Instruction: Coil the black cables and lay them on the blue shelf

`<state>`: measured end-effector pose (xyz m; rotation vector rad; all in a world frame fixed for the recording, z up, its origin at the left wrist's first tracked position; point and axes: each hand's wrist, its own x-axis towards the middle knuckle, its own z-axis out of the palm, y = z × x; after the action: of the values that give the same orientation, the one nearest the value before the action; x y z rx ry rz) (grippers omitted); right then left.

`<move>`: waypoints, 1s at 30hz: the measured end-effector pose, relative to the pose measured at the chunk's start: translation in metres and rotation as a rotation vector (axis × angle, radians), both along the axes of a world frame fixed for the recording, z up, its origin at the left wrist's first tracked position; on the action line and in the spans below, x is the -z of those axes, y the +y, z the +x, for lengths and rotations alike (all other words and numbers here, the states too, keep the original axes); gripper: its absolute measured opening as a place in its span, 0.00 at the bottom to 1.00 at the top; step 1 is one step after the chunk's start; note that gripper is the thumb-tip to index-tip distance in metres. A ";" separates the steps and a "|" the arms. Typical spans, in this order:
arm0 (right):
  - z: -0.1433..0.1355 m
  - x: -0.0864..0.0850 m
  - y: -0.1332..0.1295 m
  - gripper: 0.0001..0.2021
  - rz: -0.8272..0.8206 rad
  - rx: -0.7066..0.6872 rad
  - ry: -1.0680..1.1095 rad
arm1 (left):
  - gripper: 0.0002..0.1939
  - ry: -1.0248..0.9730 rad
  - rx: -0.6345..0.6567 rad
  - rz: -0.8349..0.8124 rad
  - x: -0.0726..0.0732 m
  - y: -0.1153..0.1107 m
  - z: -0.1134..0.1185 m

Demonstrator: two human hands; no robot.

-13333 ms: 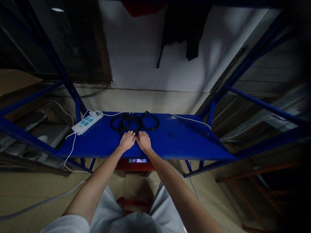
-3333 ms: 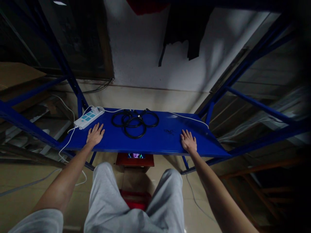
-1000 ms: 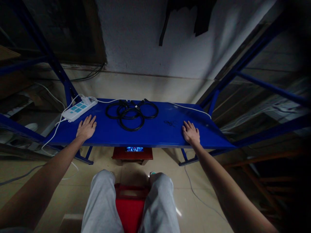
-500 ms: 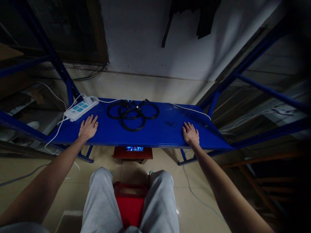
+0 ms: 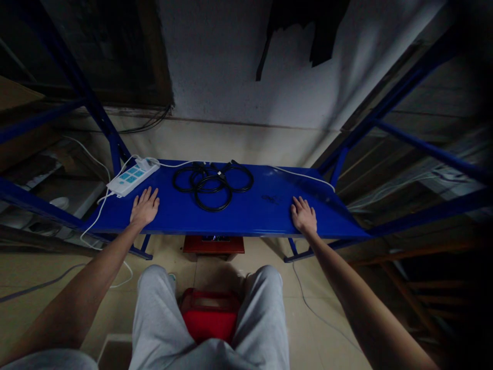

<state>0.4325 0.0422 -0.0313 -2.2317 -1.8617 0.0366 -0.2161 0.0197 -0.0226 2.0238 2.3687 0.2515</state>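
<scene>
My left hand lies flat on the blue shelf, fingers spread, holding nothing. Just beyond its fingertips is a white power strip with blue sockets and a white plug in its far end. On the right part of the shelf rests my right hand, palm down, fingers apart and holding nothing. Several coils of black cable overlap near the middle of the shelf, between my hands, with connector ends at the back. Left of my right hand lies a small heap of thin dark pieces, too small to make out.
Blue frame posts rise at both ends of the shelf. A white cord runs along the back. Below stands a low reddish-brown stool with a screen on it. A red seat shows between my knees.
The view has shifted slightly, so the shelf's left side appears a little further right and lower. The screen below is now mostly hidden by the shelf edge. Both hands stay flat.
</scene>
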 end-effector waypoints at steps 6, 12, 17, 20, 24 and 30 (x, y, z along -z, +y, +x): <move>0.001 0.002 -0.001 0.30 0.018 -0.007 0.023 | 0.32 -0.011 -0.002 -0.002 -0.006 -0.003 0.003; -0.001 0.001 -0.002 0.30 0.031 0.001 0.026 | 0.31 -0.027 -0.006 0.011 -0.005 -0.003 0.002; -0.001 -0.001 -0.002 0.29 0.058 -0.006 0.036 | 0.31 -0.045 -0.004 0.048 -0.006 -0.003 0.002; -0.001 -0.001 -0.002 0.28 0.062 -0.005 0.043 | 0.30 -0.060 -0.010 0.068 -0.009 -0.004 0.004; -0.002 -0.001 -0.002 0.28 0.067 -0.001 0.048 | 0.29 -0.064 -0.018 0.082 -0.011 -0.006 0.006; -0.003 -0.003 -0.004 0.28 0.067 -0.003 0.048 | 0.30 -0.067 -0.015 0.073 -0.009 -0.005 0.003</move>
<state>0.4294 0.0379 -0.0282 -2.1649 -1.8144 0.0277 -0.2129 0.0149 -0.0141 1.9951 2.3692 0.4055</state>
